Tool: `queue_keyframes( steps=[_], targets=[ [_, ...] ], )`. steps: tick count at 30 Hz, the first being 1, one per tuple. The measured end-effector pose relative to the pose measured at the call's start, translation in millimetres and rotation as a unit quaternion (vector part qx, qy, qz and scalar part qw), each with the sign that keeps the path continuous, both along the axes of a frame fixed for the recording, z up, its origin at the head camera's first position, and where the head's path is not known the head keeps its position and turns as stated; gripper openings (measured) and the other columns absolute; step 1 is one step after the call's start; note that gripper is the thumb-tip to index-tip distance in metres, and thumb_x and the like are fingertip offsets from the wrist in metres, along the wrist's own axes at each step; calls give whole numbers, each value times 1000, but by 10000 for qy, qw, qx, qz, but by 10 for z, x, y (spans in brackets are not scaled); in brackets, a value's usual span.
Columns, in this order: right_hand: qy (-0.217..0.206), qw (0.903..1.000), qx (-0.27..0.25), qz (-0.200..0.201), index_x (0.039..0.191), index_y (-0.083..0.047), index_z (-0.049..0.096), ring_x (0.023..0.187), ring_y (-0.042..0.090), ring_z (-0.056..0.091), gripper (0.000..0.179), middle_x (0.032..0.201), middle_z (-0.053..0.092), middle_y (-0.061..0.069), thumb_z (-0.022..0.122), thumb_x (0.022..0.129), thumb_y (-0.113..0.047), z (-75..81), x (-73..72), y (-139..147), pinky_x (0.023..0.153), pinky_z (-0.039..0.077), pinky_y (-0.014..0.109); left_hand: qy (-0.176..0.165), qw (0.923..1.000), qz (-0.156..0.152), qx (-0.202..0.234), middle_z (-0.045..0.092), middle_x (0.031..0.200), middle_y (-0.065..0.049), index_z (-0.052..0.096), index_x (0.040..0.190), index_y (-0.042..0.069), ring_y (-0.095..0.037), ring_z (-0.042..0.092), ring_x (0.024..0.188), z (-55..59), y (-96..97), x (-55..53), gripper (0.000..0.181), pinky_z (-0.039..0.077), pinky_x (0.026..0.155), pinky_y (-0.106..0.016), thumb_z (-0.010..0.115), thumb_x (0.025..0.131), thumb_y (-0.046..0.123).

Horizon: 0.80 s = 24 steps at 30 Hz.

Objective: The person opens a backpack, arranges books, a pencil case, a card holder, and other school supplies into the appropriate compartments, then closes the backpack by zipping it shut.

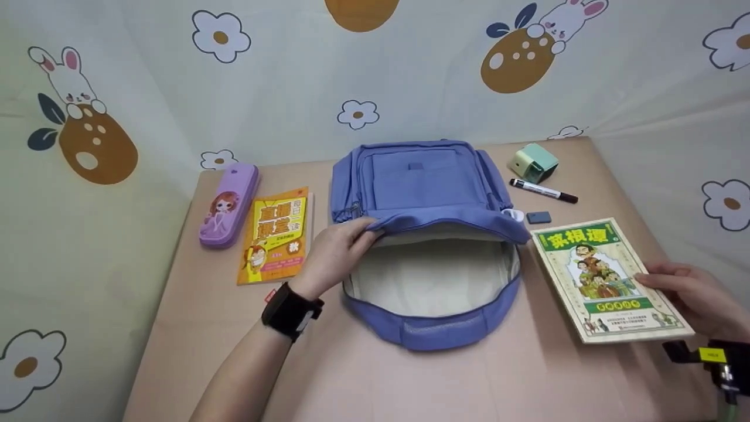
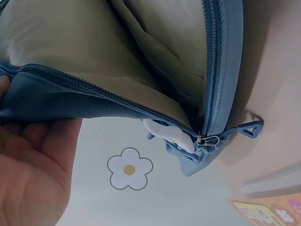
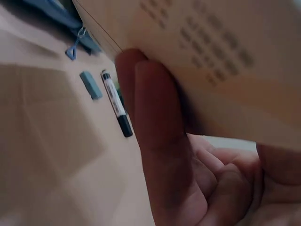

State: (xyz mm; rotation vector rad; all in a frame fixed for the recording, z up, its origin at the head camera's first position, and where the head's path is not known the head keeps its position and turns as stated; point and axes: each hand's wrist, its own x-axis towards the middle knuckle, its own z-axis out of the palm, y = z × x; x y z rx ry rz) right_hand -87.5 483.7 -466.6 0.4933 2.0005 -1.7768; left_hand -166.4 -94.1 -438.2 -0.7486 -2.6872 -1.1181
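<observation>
A blue backpack (image 1: 422, 181) lies on the table with its main compartment unzipped and its pale lining (image 1: 428, 275) showing. My left hand (image 1: 337, 252) pinches the edge of its top flap and holds it up; the left wrist view shows the fingers curled over the zipped edge (image 2: 94, 89). On the right, my right hand (image 1: 694, 293) grips a green and cream book (image 1: 609, 287) by its right edge, thumb on the cover. In the right wrist view the fingers (image 3: 157, 108) press against the printed back of the book. The book is beside the backpack's opening, tilted above the table.
Left of the backpack lie a purple pencil case (image 1: 228, 205) and an orange book (image 1: 275, 234). At the back right are a green pencil sharpener (image 1: 534, 163), a marker (image 1: 543, 190) and a small dark blue eraser-like block (image 1: 539, 217). A patterned cloth (image 1: 281, 111) surrounds the table.
</observation>
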Motion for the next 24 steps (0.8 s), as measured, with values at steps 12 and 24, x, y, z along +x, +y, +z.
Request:
queue_keyframes(
  steps=[12, 24],
  targets=[
    [-310, 9521, -2098, 2203, 127, -10, 66, 97, 28, 74, 34, 116, 72, 18, 41, 107, 0, -30, -54, -549, 83, 60, 37, 64, 9999, -99, -2, 74, 108, 1, 73, 122, 15, -10, 62, 82, 23, 9, 17, 23, 54, 75, -34, 61, 104, 20],
    [-173, 9436, -2551, 2101, 131, 0, 62, 99, 27, 74, 29, 118, 72, 19, 47, 106, 1, 14, -295, -1430, 86, 59, 35, 85, 9998, -170, -20, 74, 110, 1, 73, 122, 14, -11, 64, 87, 34, 18, 9, 23, 54, 80, -37, 60, 105, 21]
  ],
)
